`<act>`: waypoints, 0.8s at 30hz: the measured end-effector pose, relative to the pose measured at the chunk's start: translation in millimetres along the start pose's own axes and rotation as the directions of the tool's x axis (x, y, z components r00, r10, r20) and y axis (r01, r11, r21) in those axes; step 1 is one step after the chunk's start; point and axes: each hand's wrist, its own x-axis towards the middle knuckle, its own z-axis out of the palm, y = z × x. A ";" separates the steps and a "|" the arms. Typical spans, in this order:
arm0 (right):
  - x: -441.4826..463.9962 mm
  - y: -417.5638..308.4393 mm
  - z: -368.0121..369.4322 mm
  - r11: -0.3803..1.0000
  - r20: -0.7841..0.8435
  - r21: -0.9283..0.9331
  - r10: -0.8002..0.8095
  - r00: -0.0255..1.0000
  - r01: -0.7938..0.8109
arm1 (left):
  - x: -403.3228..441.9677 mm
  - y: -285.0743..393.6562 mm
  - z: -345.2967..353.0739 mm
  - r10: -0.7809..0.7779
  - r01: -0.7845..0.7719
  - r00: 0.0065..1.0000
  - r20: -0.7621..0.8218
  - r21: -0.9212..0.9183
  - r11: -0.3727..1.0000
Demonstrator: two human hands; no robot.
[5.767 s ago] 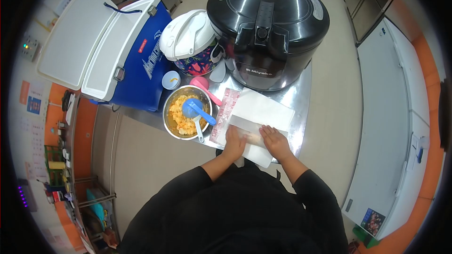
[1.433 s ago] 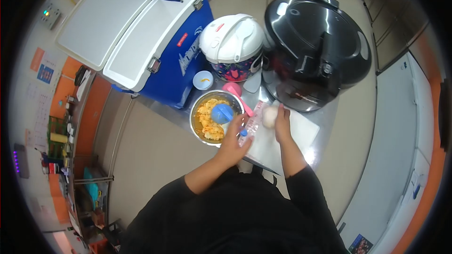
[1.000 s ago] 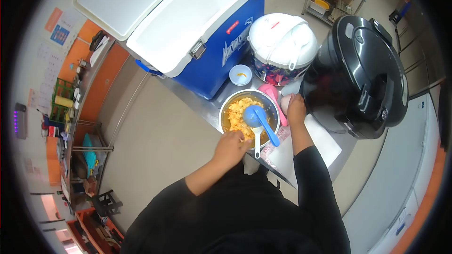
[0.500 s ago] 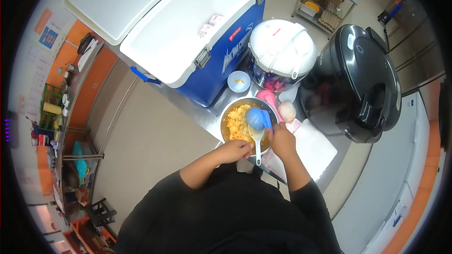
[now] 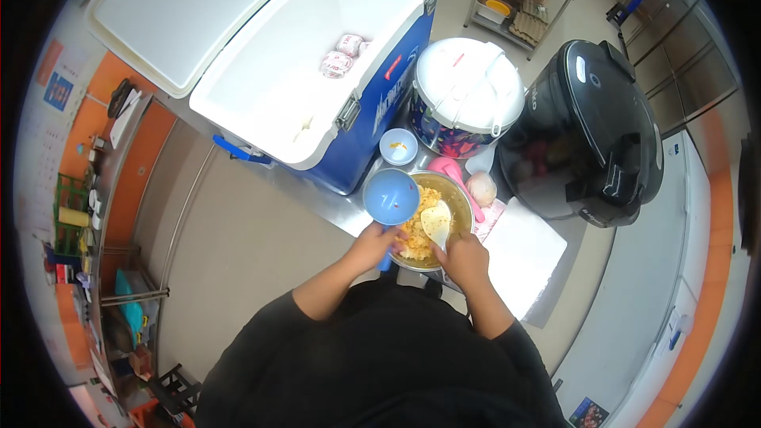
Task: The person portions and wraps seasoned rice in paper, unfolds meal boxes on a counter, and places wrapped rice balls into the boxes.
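from my screen i see the left hand (image 5: pixel 371 247) closed around the handle of the blue ladle (image 5: pixel 392 196), whose cup overlaps the left rim of the steel bowl (image 5: pixel 461 200). the right hand (image 5: pixel 466 260) has thumb and fingers pressed on the handle of the white paddle (image 5: pixel 436 223); its blade lies against the yellow food (image 5: pixel 415 244) inside the bowl.

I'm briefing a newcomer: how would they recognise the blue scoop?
Find the big open cooler box; to its lower right in view is a metal bowl of yellow food. At the bowl's rim, the left hand holds the blue scoop. Its deeper blue and long handle set it apart from the pale cup.
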 end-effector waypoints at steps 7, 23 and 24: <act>2.4 -6.3 7.0 0.994 -0.022 -0.074 0.075 0.997 -0.076 | 0.0 -19.8 -53.3 0.365 -0.118 0.881 -0.300 0.608 0.785; 132.6 12.6 -3.5 0.806 0.183 -0.321 -0.463 0.867 0.498 | 37.7 -19.3 -65.5 0.222 -0.103 0.965 -0.139 0.576 0.811; 122.3 4.5 -8.6 0.765 0.203 -0.313 -0.525 0.826 0.563 | 40.0 -24.8 -67.6 0.268 -0.139 0.953 -0.140 0.583 0.800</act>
